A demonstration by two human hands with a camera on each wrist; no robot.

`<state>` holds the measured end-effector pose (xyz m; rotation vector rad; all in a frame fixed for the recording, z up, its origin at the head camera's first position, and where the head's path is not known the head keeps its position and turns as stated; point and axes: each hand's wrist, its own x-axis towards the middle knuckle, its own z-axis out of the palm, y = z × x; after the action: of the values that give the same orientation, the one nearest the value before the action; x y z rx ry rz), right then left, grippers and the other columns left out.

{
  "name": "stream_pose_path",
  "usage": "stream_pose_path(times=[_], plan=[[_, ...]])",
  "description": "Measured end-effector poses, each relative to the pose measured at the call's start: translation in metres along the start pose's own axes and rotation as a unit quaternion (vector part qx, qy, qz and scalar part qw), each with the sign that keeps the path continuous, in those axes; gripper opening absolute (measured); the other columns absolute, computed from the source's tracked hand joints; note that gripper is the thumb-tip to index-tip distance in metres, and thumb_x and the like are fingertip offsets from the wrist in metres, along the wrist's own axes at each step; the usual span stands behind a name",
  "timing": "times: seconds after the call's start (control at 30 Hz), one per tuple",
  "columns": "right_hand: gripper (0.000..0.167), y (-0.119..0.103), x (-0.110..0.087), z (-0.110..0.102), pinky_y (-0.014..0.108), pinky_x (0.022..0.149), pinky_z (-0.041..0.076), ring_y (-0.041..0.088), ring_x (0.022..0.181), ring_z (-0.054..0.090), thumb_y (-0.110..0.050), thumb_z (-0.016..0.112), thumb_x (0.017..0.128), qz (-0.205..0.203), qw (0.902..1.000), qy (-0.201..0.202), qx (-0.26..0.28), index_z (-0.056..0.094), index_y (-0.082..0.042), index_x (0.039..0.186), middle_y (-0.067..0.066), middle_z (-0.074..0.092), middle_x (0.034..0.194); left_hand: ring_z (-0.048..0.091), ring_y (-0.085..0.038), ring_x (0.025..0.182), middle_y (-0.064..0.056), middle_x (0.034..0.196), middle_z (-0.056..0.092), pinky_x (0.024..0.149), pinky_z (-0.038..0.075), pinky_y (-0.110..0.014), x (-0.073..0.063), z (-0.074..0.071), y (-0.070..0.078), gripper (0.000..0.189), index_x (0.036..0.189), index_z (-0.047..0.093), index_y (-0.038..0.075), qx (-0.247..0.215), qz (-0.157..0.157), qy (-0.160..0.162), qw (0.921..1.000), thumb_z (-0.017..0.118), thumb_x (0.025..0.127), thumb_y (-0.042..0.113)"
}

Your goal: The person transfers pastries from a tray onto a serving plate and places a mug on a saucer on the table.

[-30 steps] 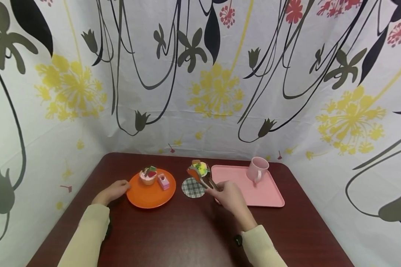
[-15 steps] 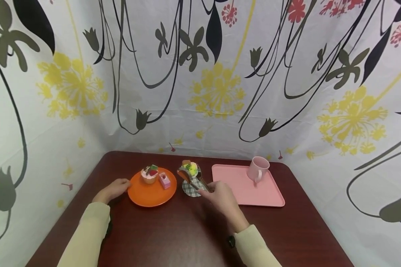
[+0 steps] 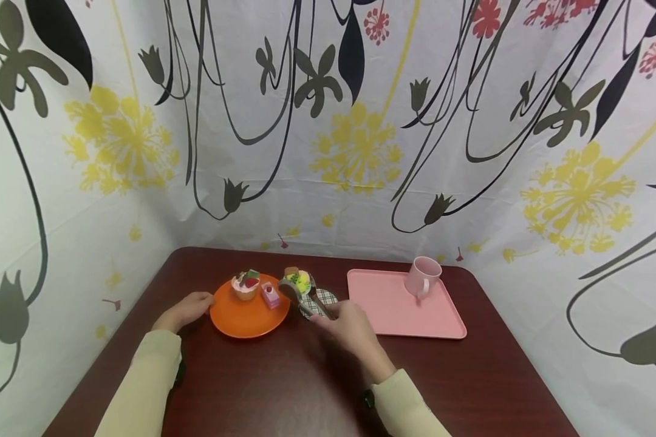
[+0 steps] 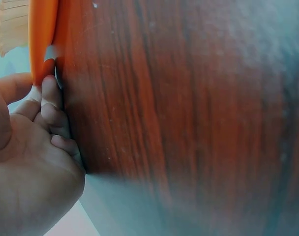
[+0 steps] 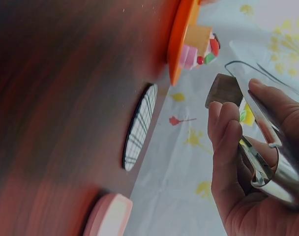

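My left hand (image 3: pixel 188 311) pinches the left rim of an orange plate (image 3: pixel 240 325). In the left wrist view the thumb lies over the plate's edge (image 4: pixel 41 39), with fingers beneath. On the plate stand a pink-and-white cupcake (image 3: pixel 245 287) with fruit on top and a small pink cake slice (image 3: pixel 270 295). My right hand (image 3: pixel 352 331) grips metal tongs (image 3: pixel 292 292), whose ends hold a small cake with yellow-green topping (image 3: pixel 302 281) just off the plate's right rim. The right wrist view shows the hand round the tongs (image 5: pixel 282 179); the cake there is mostly hidden.
A round checked coaster (image 3: pixel 325 297) lies under and beside the tongs. Farther right is a pink tray (image 3: pixel 404 318), with a pink mug (image 3: pixel 423 276) at its back right corner. Patterned cloth (image 3: pixel 317 212) hangs behind the dark wooden table (image 3: pixel 262 388).
My right hand has moved left with the tongs, carrying the yellow-green cake from beside the tray, past the coaster, toward the orange plate. The left hand keeps its place on the rim.
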<state>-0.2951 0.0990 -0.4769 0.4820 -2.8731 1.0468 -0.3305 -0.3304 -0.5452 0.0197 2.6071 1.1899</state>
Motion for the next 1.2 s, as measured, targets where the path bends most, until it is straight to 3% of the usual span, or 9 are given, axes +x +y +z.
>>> stream_pose_path(times=[0.13,0.27,0.47,0.8,1.2], plan=[[0.037,-0.004,-0.001,0.008,0.030,0.062,0.048,0.014,0.069,0.058,-0.052,0.083,0.090,-0.002,0.9999,-0.010,0.008,0.084,-0.016,0.100,-0.006,0.068,0.075,0.055,-0.028,0.094,-0.011,0.095,0.057,0.086,0.045,-0.043,-0.012,0.002,0.017,0.030,0.101,0.060,0.005,0.001,-0.026,0.014,0.9995,0.045,0.110,0.029],[0.034,-0.010,-0.002,0.017,0.029,0.060,0.047,0.012,0.067,0.056,-0.052,0.082,0.091,-0.004,0.9996,-0.025,0.015,0.083,-0.020,0.101,-0.010,0.064,0.071,0.055,-0.026,0.095,-0.010,0.095,0.057,0.087,0.045,-0.041,-0.016,0.002,0.024,0.031,0.104,0.061,0.003,0.008,-0.032,0.025,0.9991,0.042,0.112,0.027],[0.035,-0.018,-0.003,0.030,0.028,0.055,0.043,0.010,0.061,0.052,-0.050,0.083,0.091,-0.006,0.9987,-0.044,0.024,0.083,-0.019,0.106,-0.010,0.060,0.068,0.055,-0.027,0.098,-0.010,0.100,0.059,0.090,0.046,-0.042,-0.016,0.001,0.022,0.033,0.114,0.061,0.000,0.005,-0.025,0.014,0.9996,0.041,0.113,0.026],[0.045,-0.026,-0.004,0.050,0.027,0.056,0.044,0.009,0.061,0.055,-0.051,0.083,0.091,-0.001,0.9970,-0.073,0.027,0.083,-0.011,0.111,-0.008,0.064,0.070,0.055,-0.026,0.097,-0.010,0.099,0.058,0.090,0.045,-0.043,-0.021,-0.001,0.028,0.029,0.110,0.060,0.001,0.020,-0.017,0.011,0.9996,0.042,0.112,0.023],[0.040,-0.029,0.000,0.065,0.026,0.056,0.046,0.008,0.061,0.056,-0.049,0.084,0.091,-0.005,0.9964,-0.083,0.018,0.082,-0.012,0.106,-0.009,0.064,0.069,0.056,-0.027,0.101,-0.012,0.105,0.060,0.093,0.046,-0.044,-0.019,-0.002,0.025,0.033,0.121,0.060,-0.001,0.028,-0.014,0.007,0.9995,0.041,0.114,0.024]])
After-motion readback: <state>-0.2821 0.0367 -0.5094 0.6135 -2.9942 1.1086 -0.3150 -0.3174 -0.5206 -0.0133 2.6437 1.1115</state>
